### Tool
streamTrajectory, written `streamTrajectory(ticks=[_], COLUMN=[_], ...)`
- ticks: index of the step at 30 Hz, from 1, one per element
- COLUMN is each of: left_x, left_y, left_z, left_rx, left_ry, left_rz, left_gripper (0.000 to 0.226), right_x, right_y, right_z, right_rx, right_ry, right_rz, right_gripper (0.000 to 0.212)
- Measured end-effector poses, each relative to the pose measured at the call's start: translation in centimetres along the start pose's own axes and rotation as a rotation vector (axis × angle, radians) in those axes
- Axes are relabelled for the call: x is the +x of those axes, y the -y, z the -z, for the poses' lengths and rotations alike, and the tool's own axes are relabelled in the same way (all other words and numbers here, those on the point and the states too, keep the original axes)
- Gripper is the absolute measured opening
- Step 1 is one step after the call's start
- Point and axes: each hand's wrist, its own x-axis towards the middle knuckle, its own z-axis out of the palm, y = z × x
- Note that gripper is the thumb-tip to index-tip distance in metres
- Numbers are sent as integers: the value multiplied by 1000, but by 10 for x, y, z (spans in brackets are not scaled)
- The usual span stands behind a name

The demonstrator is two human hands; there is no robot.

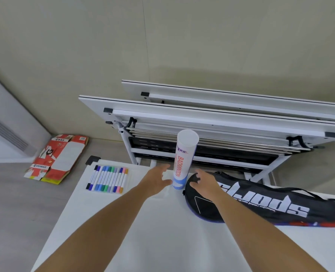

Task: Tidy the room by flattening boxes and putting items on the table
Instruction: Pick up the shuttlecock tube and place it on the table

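A white badminton shuttlecock tube stands upright near the far edge of the white table. My left hand is just left of the tube's base, fingers spread, with its thumb near or on the tube. On the right, my right hand rests with spread fingers on the head end of a black racket bag that lies across the table. A clear pack of coloured markers lies at the table's far left. A flattened red and white cardboard box lies on the floor by the wall.
Two folded white tables lean against the wall right behind the table's far edge. A white wall heater is at the left. Grey floor runs along the table's left side.
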Motion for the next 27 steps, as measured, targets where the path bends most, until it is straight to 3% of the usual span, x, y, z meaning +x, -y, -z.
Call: streamTrajectory(ticks=[6,13,20,27], left_x=[-52,-166,-340,-585], left_y=[51,135,230,341], left_z=[-9,-4,8,-26], left_rx=[-43,-11,111,92], left_ry=[-20,-124,-275,-355], left_rz=[90,226,421,675], left_gripper=[54,24,34,45], right_x=[-19,-60,-158,-330], right_y=[-4,51,139,215], right_z=[-45,-125,-250,-423], right_rx=[-154,-298,-360,-583], right_ry=[89,218,335,527], right_rz=[13,177,349,600], right_gripper=[40,41,33,21])
